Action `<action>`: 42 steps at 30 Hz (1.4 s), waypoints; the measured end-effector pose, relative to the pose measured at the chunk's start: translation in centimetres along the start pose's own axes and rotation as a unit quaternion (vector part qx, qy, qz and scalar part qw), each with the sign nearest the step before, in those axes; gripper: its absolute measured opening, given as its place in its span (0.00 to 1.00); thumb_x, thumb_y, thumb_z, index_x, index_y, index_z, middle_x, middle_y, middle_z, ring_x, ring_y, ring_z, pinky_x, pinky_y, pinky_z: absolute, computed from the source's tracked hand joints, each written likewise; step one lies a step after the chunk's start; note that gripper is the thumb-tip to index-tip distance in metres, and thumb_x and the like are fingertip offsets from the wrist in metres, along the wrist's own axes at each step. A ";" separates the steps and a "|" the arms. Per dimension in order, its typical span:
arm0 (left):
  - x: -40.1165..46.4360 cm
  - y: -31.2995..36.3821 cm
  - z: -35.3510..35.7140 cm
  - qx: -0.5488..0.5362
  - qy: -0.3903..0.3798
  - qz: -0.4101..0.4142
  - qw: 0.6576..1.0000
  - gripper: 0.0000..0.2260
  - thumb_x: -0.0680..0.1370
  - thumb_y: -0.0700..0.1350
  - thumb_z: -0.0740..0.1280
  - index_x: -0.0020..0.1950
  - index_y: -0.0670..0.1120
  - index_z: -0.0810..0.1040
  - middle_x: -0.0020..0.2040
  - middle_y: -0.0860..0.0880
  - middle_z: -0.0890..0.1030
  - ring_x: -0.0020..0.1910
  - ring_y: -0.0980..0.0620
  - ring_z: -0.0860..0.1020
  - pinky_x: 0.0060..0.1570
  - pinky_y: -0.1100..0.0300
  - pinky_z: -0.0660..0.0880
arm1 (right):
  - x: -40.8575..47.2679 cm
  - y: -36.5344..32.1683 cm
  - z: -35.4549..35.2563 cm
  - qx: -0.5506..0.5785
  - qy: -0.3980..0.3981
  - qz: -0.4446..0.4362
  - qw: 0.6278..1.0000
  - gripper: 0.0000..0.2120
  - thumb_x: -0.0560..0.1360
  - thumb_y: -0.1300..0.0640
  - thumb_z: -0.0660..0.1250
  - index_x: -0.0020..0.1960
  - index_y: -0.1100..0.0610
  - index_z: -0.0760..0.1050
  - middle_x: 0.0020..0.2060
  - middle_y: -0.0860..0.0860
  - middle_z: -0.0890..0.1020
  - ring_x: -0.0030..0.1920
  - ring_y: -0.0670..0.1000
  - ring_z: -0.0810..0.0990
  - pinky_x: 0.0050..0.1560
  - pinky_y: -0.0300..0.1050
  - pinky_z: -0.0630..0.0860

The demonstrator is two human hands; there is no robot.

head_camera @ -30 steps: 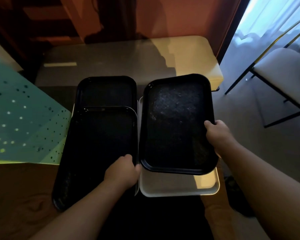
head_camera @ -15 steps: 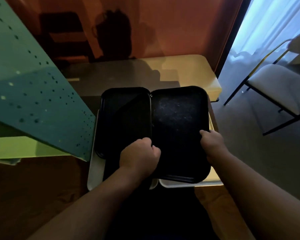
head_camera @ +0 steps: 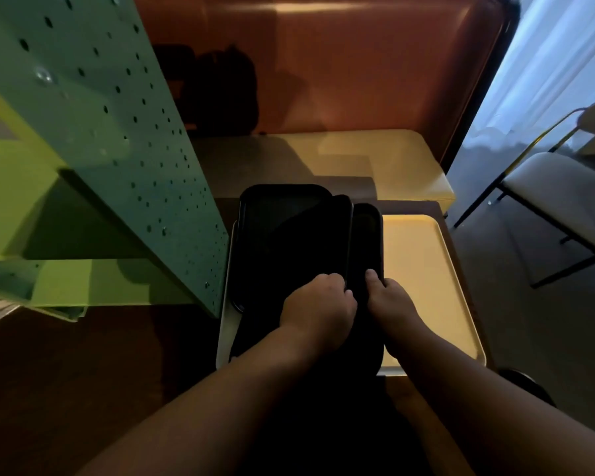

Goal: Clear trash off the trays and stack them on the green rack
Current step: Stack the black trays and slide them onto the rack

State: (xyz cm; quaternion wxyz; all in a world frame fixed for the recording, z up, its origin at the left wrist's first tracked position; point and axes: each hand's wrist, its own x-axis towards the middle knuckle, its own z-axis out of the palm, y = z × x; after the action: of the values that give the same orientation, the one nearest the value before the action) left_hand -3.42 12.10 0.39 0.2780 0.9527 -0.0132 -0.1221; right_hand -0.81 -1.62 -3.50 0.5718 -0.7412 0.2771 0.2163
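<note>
Beside the green rack (head_camera: 117, 139), left hand (head_camera: 318, 305) and right hand (head_camera: 390, 300) each grasp a black tray (head_camera: 282, 221), gathering a stack; lifting rackward likely follows.

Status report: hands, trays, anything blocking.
Left hand and right hand both gripping black trays. Cream tray bare, not yet collected. Green rack close on the left; path unobstructed.

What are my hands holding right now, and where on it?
Both hands grip black trays by their long edges: the left hand on one tray's right edge, the right hand on another's.
</note>
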 end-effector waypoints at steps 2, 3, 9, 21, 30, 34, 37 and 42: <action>-0.2 -0.3 0.3 0.008 -0.005 -0.001 1.000 0.10 0.82 0.53 0.56 0.48 0.49 0.71 0.46 0.50 0.73 0.40 0.51 0.72 0.38 0.56 0.67 | -0.6 0.1 0.9 0.001 0.000 -0.008 1.000 0.23 0.83 0.41 0.55 0.61 0.59 0.73 0.51 0.56 0.81 0.50 0.55 0.81 0.47 0.51 0.78; -0.2 -0.3 0.4 0.011 -0.008 -0.001 1.000 0.11 0.83 0.53 0.56 0.51 0.48 0.72 0.46 0.49 0.73 0.41 0.50 0.72 0.39 0.56 0.67 | -0.8 0.1 1.4 0.002 0.000 -0.013 1.000 0.22 0.83 0.40 0.54 0.61 0.58 0.73 0.50 0.55 0.81 0.50 0.54 0.80 0.45 0.50 0.77; 0.1 0.0 0.6 0.000 -0.029 0.006 1.000 0.12 0.82 0.53 0.57 0.54 0.47 0.73 0.45 0.50 0.71 0.41 0.50 0.71 0.39 0.55 0.66 | -1.2 0.0 2.0 0.049 -0.025 0.018 0.998 0.22 0.83 0.38 0.52 0.57 0.54 0.73 0.52 0.55 0.81 0.52 0.55 0.81 0.54 0.54 0.79; 0.1 -0.1 1.8 -0.012 -0.094 0.061 0.994 0.13 0.81 0.52 0.59 0.61 0.48 0.75 0.54 0.48 0.79 0.49 0.47 0.80 0.48 0.48 0.79 | 0.5 -0.5 0.4 -0.002 -0.079 0.043 0.996 0.21 0.76 0.46 0.71 0.61 0.59 0.76 0.52 0.60 0.84 0.52 0.62 0.84 0.47 0.53 0.80; 1.5 -7.0 1.2 -0.027 0.028 -0.058 0.998 0.27 0.78 0.54 0.64 0.75 0.49 0.64 0.73 0.49 0.65 0.70 0.48 0.67 0.67 0.51 0.70 | 3.2 0.2 -0.5 0.034 -0.061 0.031 0.997 0.12 0.79 0.58 0.66 0.62 0.57 0.76 0.53 0.59 0.84 0.52 0.59 0.85 0.53 0.56 0.82; 1.7 -11.3 1.9 -0.043 0.027 -0.193 0.980 0.34 0.79 0.54 0.63 0.80 0.44 0.53 0.80 0.45 0.55 0.77 0.46 0.58 0.74 0.51 0.61 | 4.8 -0.4 -1.0 0.043 -0.089 0.033 0.995 0.14 0.80 0.59 0.64 0.66 0.57 0.74 0.57 0.61 0.82 0.56 0.63 0.83 0.62 0.63 0.77; 1.7 -12.1 2.3 -0.007 0.071 -0.199 0.977 0.35 0.77 0.55 0.64 0.79 0.44 0.55 0.79 0.45 0.57 0.75 0.45 0.60 0.74 0.49 0.62 | 6.0 -0.6 -0.7 0.041 -0.119 0.043 0.991 0.15 0.80 0.61 0.63 0.67 0.58 0.73 0.59 0.62 0.81 0.58 0.64 0.82 0.61 0.61 0.78; 1.8 -14.6 2.1 -0.098 0.031 -0.292 0.951 0.36 0.79 0.53 0.63 0.81 0.46 0.49 0.79 0.44 0.58 0.75 0.44 0.63 0.70 0.49 0.65 | 8.0 -0.6 -1.0 0.063 -0.164 0.049 0.983 0.16 0.80 0.64 0.62 0.67 0.57 0.72 0.60 0.62 0.80 0.59 0.64 0.81 0.60 0.59 0.78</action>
State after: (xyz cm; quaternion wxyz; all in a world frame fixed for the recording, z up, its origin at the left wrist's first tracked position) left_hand -2.82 23.15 -9.49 0.3220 0.8863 0.2866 -0.1691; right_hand 5.63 -3.76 -7.97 0.6435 -0.6438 0.2289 0.3450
